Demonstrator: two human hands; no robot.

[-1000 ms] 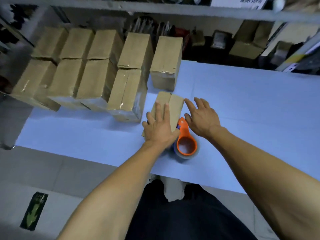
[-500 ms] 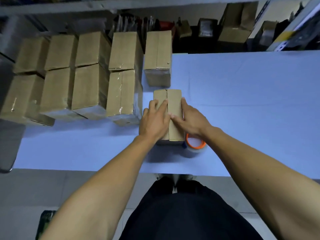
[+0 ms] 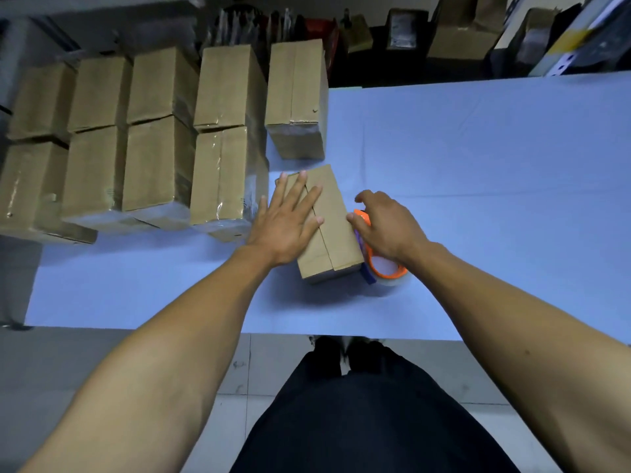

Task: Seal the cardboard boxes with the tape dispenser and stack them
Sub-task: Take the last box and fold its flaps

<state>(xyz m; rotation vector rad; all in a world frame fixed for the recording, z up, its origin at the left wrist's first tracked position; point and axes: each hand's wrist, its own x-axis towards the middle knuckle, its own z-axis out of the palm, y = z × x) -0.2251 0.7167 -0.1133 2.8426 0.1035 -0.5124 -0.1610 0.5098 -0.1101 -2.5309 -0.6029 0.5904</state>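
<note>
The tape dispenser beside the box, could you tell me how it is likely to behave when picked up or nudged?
The tape dispenser lies flat on the table, so a nudge should slide it rather than roll it. Its orange plastic frame looks rigid and probably light. The right hand covers its top, so one hand likely lifts it easily.

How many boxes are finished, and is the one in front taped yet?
Done: the stacked boxes at the left show shiny tape. In hand: the left hand presses flat on the front box, whose seam shows no tape, while the right hand reaches onto the orange tape dispenser. Left: taping and stacking it.
</note>
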